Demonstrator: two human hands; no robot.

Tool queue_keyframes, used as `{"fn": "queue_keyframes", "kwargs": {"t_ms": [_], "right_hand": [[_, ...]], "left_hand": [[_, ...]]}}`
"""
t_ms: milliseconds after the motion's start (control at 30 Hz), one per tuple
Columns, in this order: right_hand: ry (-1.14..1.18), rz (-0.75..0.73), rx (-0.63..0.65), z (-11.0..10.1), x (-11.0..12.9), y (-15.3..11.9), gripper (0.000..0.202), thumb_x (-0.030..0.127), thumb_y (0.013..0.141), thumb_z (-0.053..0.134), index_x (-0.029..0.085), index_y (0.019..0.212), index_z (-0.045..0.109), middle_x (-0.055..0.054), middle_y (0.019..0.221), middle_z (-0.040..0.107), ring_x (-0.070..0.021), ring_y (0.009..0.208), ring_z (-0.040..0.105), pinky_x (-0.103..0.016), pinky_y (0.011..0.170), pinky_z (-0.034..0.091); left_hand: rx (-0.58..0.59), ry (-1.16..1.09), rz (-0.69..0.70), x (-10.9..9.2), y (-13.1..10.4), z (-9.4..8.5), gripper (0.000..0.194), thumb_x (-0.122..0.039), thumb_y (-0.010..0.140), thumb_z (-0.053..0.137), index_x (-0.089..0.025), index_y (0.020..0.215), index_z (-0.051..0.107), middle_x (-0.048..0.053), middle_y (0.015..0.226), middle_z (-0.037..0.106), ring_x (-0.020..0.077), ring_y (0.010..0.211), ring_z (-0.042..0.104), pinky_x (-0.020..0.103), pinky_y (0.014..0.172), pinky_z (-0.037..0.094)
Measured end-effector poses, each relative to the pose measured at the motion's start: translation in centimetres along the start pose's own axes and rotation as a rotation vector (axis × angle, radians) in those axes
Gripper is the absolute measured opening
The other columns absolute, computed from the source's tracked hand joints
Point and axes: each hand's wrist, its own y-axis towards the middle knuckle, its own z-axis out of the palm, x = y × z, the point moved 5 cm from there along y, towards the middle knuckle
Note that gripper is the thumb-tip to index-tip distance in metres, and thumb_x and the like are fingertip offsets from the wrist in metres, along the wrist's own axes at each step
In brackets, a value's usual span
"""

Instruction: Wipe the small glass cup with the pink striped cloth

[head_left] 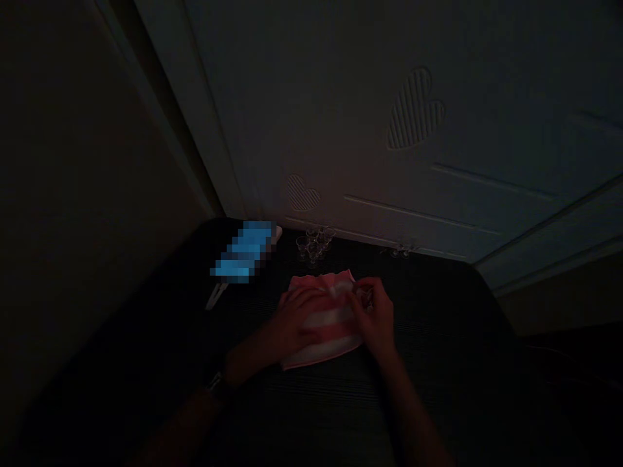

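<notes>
Right hand (378, 319) curls around small glass piece (365, 298) at cloth's right edge; left hand (294, 322) lies spread on striped cloth (335, 316), on dark table (442, 350). Grip glass lightly, cloth flat, clear of glasses (314, 246) behind.

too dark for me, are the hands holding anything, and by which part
Left hand on the striped cloth, gripping unclear; right hand has a glassy object between thumb and fingers, exact hold too dark to tell.

Very dim; pixelated blue screen (247, 248) brightest; panel (316, 123) faintly lit; lower corners nearly black.
</notes>
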Motion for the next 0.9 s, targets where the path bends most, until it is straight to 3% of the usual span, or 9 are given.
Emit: {"fn": "queue_keyframes", "kwargs": {"t_ms": [167, 333, 467, 633, 800, 900], "right_hand": [[-0.001, 0.0, 0.16, 0.3, 0.4, 0.0, 0.014, 0.034, 0.079, 0.052, 0.021, 0.083, 0.05, 0.004, 0.065, 0.051, -0.0114, 0.057, 0.047, -0.021, 0.052, 0.035], [-0.209, -0.144, 0.383, 1.9, 1.0, -0.5, 0.005, 0.025, 0.079, 0.048, 0.021, 0.076, 0.049, 0.002, 0.065, 0.056, -0.0128, 0.059, 0.051, -0.022, 0.053, 0.033], [-0.343, -0.059, 0.304, 0.6, -0.7, 0.5, 0.006, 0.023, 0.077, 0.047, 0.022, 0.082, 0.05, 0.001, 0.065, 0.058, -0.0129, 0.055, 0.051, -0.022, 0.05, 0.029], [-0.243, 0.018, 0.216, -0.2, -1.3, 0.8, 0.003, 0.024, 0.077, 0.047, 0.022, 0.078, 0.049, 0.002, 0.062, 0.057, -0.0122, 0.053, 0.052, -0.02, 0.049, 0.031], [-0.182, -0.079, 0.388, 2.9, 0.6, -0.4, 0.007, 0.028, 0.079, 0.048, 0.022, 0.08, 0.049, 0.003, 0.061, 0.058, -0.0124, 0.054, 0.054, -0.02, 0.051, 0.034], [-0.294, -0.069, 0.371, 2.0, -0.4, -0.2, 0.01, 0.029, 0.08, 0.048, 0.022, 0.087, 0.049, 0.001, 0.064, 0.061, -0.0139, 0.057, 0.056, -0.021, 0.052, 0.033]], "left_hand": [[-0.084, 0.006, -0.066, 0.4, 0.0, -0.5, 0.077, -0.038, 0.061, 0.07, -0.023, 0.128, 0.035, 0.008, 0.134, 0.036, 0.0263, 0.125, 0.028, 0.042, 0.101, 0.028], [-0.086, 0.034, -0.067, 0.5, -0.1, -0.7, 0.083, -0.04, 0.061, 0.07, -0.023, 0.131, 0.03, 0.009, 0.135, 0.034, 0.0267, 0.125, 0.027, 0.043, 0.103, 0.027], [-0.075, 0.04, -0.066, 0.7, -0.1, -0.6, 0.084, -0.038, 0.059, 0.071, -0.023, 0.131, 0.03, 0.01, 0.136, 0.032, 0.0278, 0.125, 0.028, 0.045, 0.102, 0.027], [-0.072, 0.051, -0.058, 0.8, -0.1, -0.4, 0.085, -0.039, 0.06, 0.071, -0.023, 0.132, 0.029, 0.01, 0.136, 0.032, 0.0285, 0.125, 0.028, 0.046, 0.101, 0.028], [-0.067, 0.068, -0.136, 0.8, -0.1, -0.2, 0.085, -0.039, 0.06, 0.07, -0.026, 0.133, 0.028, 0.009, 0.137, 0.032, 0.0292, 0.125, 0.029, 0.045, 0.097, 0.032], [-0.072, 0.065, -0.144, 0.9, -0.1, 0.0, 0.084, -0.04, 0.06, 0.069, -0.025, 0.132, 0.028, 0.01, 0.136, 0.032, 0.0291, 0.125, 0.029, 0.044, 0.098, 0.032]]}}
